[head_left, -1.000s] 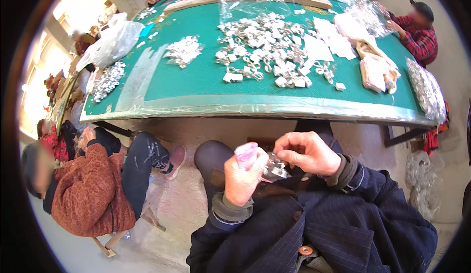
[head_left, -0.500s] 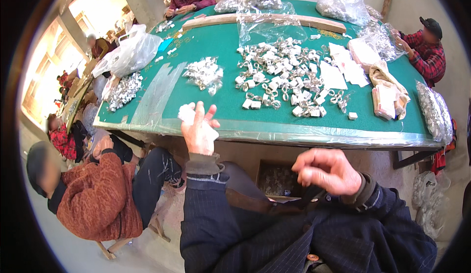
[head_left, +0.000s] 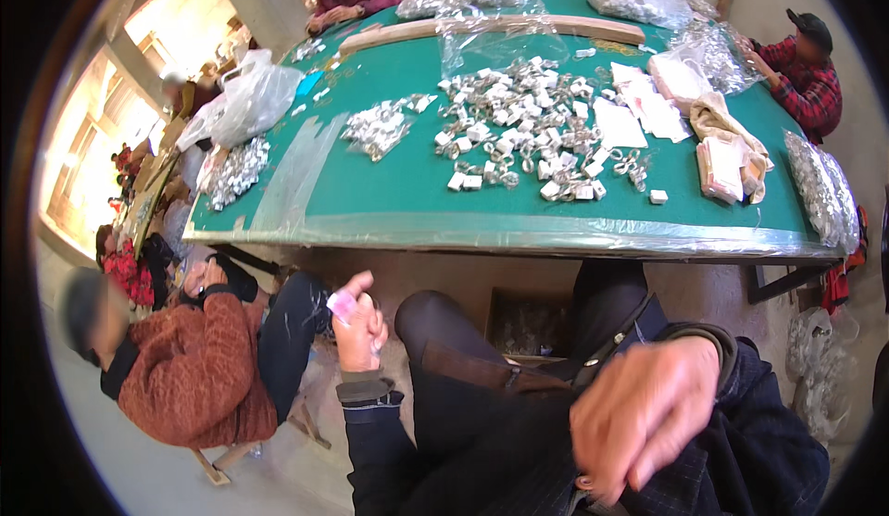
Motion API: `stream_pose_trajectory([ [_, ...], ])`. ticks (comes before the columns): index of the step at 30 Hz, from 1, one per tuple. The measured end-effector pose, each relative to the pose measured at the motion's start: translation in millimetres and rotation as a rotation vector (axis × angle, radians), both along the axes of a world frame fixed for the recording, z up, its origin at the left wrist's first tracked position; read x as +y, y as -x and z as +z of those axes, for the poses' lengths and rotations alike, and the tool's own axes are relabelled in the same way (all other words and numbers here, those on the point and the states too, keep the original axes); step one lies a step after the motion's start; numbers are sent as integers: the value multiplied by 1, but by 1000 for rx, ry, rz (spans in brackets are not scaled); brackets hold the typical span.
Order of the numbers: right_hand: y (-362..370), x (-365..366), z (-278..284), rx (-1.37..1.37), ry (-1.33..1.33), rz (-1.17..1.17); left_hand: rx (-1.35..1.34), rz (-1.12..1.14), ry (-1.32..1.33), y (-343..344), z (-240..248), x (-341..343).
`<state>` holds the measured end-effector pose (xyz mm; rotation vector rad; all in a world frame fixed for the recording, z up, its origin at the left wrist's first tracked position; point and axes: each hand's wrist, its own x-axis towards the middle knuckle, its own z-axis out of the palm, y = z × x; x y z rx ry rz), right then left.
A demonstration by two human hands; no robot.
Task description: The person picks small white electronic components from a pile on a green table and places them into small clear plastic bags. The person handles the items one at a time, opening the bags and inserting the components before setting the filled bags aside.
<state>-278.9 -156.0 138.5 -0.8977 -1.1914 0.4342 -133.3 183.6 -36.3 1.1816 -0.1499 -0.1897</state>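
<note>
My left hand [head_left: 359, 331] is below the near table edge, beside my knee. Its fingers are curled, with a small pink-and-white piece [head_left: 342, 306], perhaps a slip or packet, against the thumb side. Low over my lap, my right hand [head_left: 644, 419] is bent downward in front of my dark coat. Motion blurs its fingers and hides whether they hold anything. On the green table [head_left: 370, 199] lies a wide pile of small white blocks with metal rings [head_left: 519, 127], like key rings. To its left is a smaller heap of bagged white pieces [head_left: 378, 129].
Papers [head_left: 619, 125] and a cloth bag [head_left: 732, 136] lie at the table's right. A wooden bar [head_left: 491, 27] crosses the far side. Filled clear bags [head_left: 820, 192] stand around the rim. A seated person [head_left: 190, 368] is close on my left. Under the table sits a box [head_left: 528, 321].
My left hand has dropped from the table edge to beside my knee, its fingers curling in. The right hand has moved down toward my lap. Bagged pieces at the small heap have shifted.
</note>
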Motion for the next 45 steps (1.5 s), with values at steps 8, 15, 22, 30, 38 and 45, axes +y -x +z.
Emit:
stream_pose_trajectory([
  [8, 2, 21, -57, 393, 404, -986, -94, -452, 559, 49, 65, -86],
  [15, 7, 27, -78, 121, 471, -1138, 21, -438, 527, 87, 62, -145],
  [22, 8, 26, -93, -38, 646, -1318, -11, -519, 479, 105, 60, -166],
  [30, 16, 9, -97, 300, 387, -1234, -8, -519, 353, 108, 60, -166],
  [38, 17, -2, -93, 547, 382, -942, -101, -264, -65, 109, 65, -153],
  [45, 18, -3, -92, 468, 330, -992, -290, -236, -263, 114, 72, -155],
])
